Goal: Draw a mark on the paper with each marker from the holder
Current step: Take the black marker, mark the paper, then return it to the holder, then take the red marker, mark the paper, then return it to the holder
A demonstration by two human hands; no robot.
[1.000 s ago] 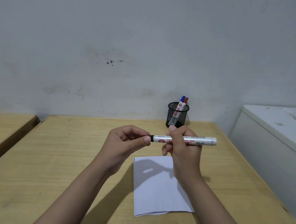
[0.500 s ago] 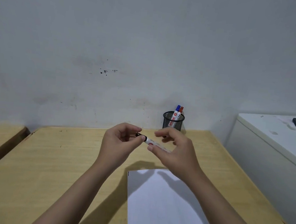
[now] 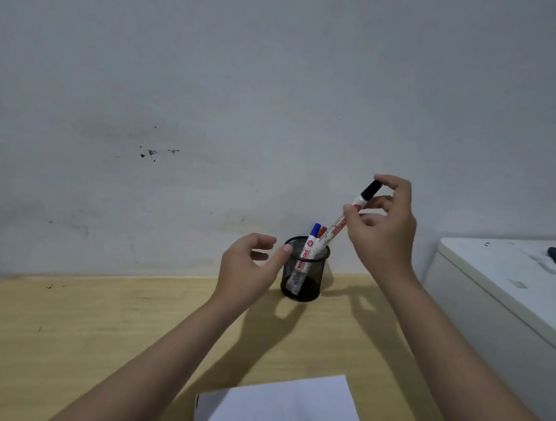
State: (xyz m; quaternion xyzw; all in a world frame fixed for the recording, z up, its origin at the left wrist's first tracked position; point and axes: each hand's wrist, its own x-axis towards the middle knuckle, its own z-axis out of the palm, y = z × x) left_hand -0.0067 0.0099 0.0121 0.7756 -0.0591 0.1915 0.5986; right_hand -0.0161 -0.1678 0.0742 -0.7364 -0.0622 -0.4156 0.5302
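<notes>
right hand (image 3: pixel 384 228) pinching black-capped marker (image 3: pixel 351 214) tilted over mesh holder (image 3: pixel 303 274) | left hand (image 3: pixel 246 268) open, empty, beside holder

Two bare forearms rise from the bottom edge on either side of the paper (image 3: pixel 285 417). No sleeve, watch, band or ring shows on either. The left hand (image 3: pixel 246 268), on the paper's far left, has short, unpainted nails; its thumbnail is plain and rounded. The right hand (image 3: pixel 384 231), farther beyond the paper, shows slim fingers (image 3: pixel 378 205) with short nails, also bare of jewellery.
</notes>
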